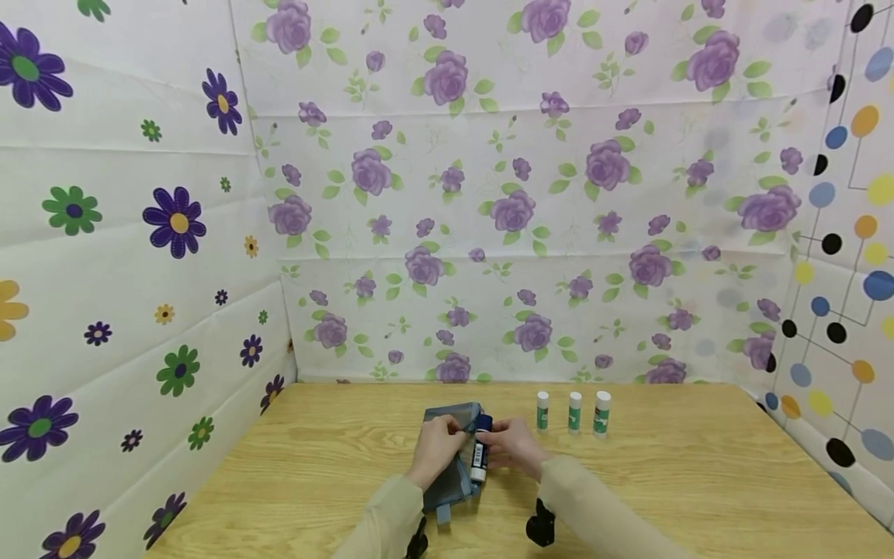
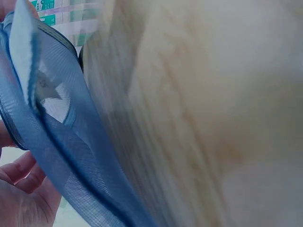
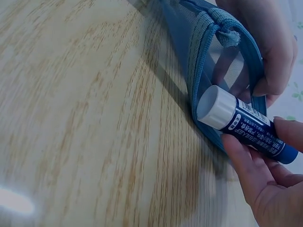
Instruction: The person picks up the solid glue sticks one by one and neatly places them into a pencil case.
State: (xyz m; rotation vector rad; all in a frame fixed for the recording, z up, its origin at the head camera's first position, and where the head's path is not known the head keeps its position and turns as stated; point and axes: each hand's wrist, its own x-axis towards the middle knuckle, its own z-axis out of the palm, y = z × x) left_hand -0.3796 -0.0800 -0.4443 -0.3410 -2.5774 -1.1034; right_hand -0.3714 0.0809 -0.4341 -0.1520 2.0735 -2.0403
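Observation:
A blue mesh zip pouch (image 1: 447,491) lies on the table with its mouth held apart. My left hand (image 1: 437,449) pinches the rim of that mouth, thumb and finger on the zip edge in the right wrist view. Between thumb and fingers my right hand (image 1: 515,446) grips a dark blue glue stick (image 3: 251,127) with a white end. The white end sits in the pouch opening, while the blue end stays outside by the fingers (image 3: 244,163). Blue mesh (image 2: 90,156) fills the left side of the left wrist view.
Three white glue sticks with green labels, a left one (image 1: 542,411), a middle one (image 1: 574,414) and a right one (image 1: 601,414), stand upright toward the back of the wooden table (image 1: 314,450). Patterned sheets (image 1: 433,194) hang behind and at both sides.

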